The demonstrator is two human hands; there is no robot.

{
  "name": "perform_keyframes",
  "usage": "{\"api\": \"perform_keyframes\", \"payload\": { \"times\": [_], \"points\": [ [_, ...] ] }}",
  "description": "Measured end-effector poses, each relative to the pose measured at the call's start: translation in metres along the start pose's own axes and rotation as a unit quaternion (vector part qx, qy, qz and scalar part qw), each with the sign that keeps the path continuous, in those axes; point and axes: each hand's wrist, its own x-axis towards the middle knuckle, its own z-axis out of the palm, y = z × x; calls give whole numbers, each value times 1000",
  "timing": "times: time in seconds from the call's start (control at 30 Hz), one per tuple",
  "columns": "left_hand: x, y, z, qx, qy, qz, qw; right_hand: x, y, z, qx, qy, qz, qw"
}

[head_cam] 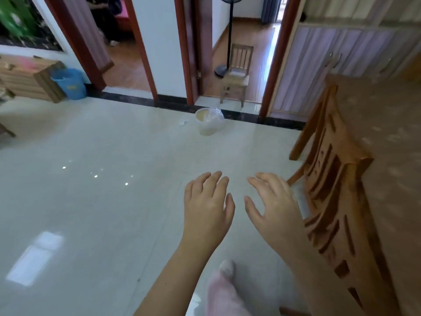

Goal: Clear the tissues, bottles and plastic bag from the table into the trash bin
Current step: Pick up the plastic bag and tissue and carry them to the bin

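My left hand (208, 205) and my right hand (272, 206) are held out side by side over the pale tiled floor, palms down, fingers spread, with nothing in either. Well ahead of them a cream trash bin (208, 122) lined with a clear plastic bag stands on the floor by the dark threshold strip. A small white scrap of tissue (183, 122) lies on the floor just left of the bin. The table (387, 137), under a beige patterned cloth, fills the right edge; no bottles or bag show on the visible part.
A wooden chair (335, 201) stands pushed against the table, right of my right hand. A small wooden chair (237, 76) and a fan stand (229, 42) sit in the doorway beyond the bin. A blue bin (69, 84) and wooden cabinet (29, 76) are far left.
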Motion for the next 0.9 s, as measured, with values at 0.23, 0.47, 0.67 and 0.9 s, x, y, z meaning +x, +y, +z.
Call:
{"api": "perform_keyframes", "payload": {
  "times": [0.23, 0.47, 0.67, 0.9],
  "points": [
    [149, 1, 66, -56, -33, 47, 997, 131, 67, 12, -34, 59, 38, 997],
    [262, -4, 130, -93, -54, 82, 991, 233, 119, 28, -77, 78, 110, 988],
    [362, -30, 197, -131, -76, 101, 983, 328, 158, 60, -113, 85, 155, 978],
    [493, -75, 259, -167, -73, 151, 971, 454, 188, 93, -121, 98, 213, 965]
  ]
}}
